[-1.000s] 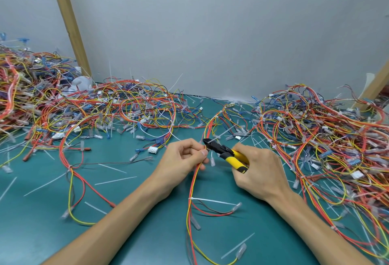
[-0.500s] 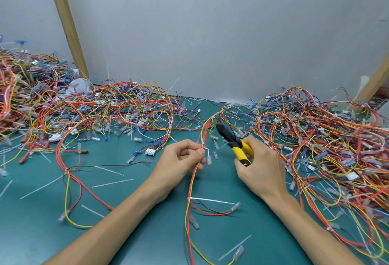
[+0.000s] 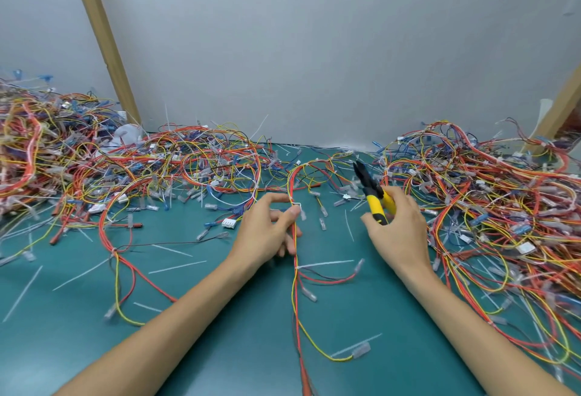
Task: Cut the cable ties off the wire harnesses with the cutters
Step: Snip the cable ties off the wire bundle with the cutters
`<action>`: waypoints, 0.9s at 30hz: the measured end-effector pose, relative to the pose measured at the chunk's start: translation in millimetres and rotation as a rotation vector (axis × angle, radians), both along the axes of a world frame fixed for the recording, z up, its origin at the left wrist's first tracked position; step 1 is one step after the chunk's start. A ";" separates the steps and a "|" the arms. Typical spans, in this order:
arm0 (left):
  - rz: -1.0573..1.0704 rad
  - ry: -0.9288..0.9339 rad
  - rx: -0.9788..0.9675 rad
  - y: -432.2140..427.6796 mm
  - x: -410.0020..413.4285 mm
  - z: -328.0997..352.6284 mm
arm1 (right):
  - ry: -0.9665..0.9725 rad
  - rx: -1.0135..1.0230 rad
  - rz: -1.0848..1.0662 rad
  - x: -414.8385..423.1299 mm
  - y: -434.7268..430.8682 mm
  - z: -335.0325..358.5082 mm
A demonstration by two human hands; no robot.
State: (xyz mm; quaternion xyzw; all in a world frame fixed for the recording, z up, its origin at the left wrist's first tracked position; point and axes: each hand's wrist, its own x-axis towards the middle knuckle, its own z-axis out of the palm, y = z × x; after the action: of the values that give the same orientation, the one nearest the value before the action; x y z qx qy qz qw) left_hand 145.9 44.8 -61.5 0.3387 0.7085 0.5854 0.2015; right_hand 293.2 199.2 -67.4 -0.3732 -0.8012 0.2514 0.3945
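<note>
A red and yellow wire harness (image 3: 295,273) runs from the table's middle down toward the front edge. My left hand (image 3: 267,232) pinches it between thumb and forefinger just below a small white cable tie (image 3: 297,205). My right hand (image 3: 397,229) grips the yellow-handled cutters (image 3: 372,194), whose black jaws point up and away, off to the right of the tie and clear of the harness. Another white tie (image 3: 323,264) sticks out sideways from the harness lower down.
A big heap of tangled harnesses (image 3: 110,169) fills the left and back, another heap (image 3: 490,207) the right. Cut tie strips (image 3: 177,266) and loose terminals litter the green mat (image 3: 220,332). Wooden posts (image 3: 103,37) lean against the grey wall.
My right hand has drawn the cutters away from the tie, up and to the right, with the jaws swinging upward. My left hand keeps its pinch on the harness, with its fingers less curled.
</note>
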 end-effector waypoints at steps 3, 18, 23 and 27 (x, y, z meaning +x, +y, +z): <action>-0.050 -0.057 -0.079 5.9 -10.4 6.2 | 0.107 -0.061 0.013 0.7 1.4 0.7; 0.001 0.705 -0.482 -51.4 20.2 28.6 | 0.269 -0.134 0.095 4.7 0.8 2.5; -0.061 0.706 -0.613 -51.3 58.6 10.8 | 0.295 -0.162 0.116 5.4 0.2 3.2; -0.027 0.792 -0.484 -43.9 70.2 -1.9 | 0.308 -0.174 0.123 5.8 1.0 4.0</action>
State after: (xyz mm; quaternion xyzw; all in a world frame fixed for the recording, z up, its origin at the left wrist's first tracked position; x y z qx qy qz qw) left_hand 216.0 0.9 -63.4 0.4887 0.8426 0.2262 -0.0036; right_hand 299.1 200.2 -63.4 -0.3134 -0.7278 0.3977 0.4626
